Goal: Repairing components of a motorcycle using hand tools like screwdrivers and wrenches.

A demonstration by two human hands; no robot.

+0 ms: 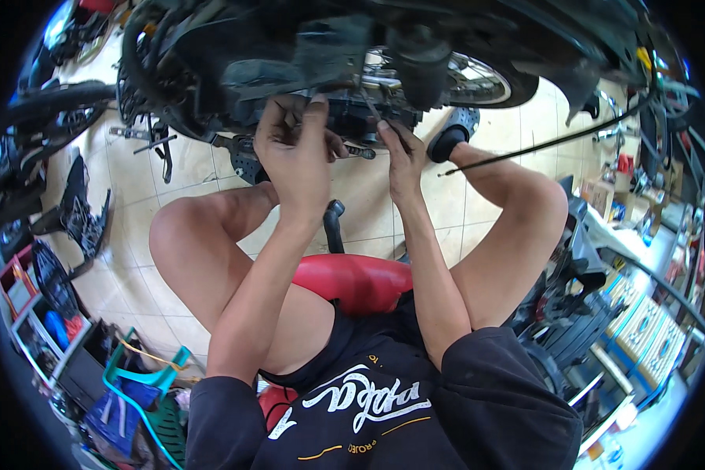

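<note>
The dark underside of a motorcycle (pixel 290 59) hangs in front of me, with a dark engine part (pixel 360 113) low at its middle. My left hand (pixel 294 153) is raised against this part, its fingers bent inward and the thumb side up; what they grip, if anything, is hidden. My right hand (pixel 403 157) pinches a thin grey metal rod (pixel 370 106) that points up into the machine. Between the hands a short metal piece with a rounded end (pixel 360 152) sticks out; I cannot tell whether my left hand touches it.
A spoked wheel (pixel 478 78) stands beyond. A black cable (pixel 540 145) hangs across the right side. I sit on a red seat (pixel 352 278) over a tiled floor (pixel 368 207). A green plastic stool (pixel 153 384) is at lower left, with dark vehicle parts (pixel 556 337) at right.
</note>
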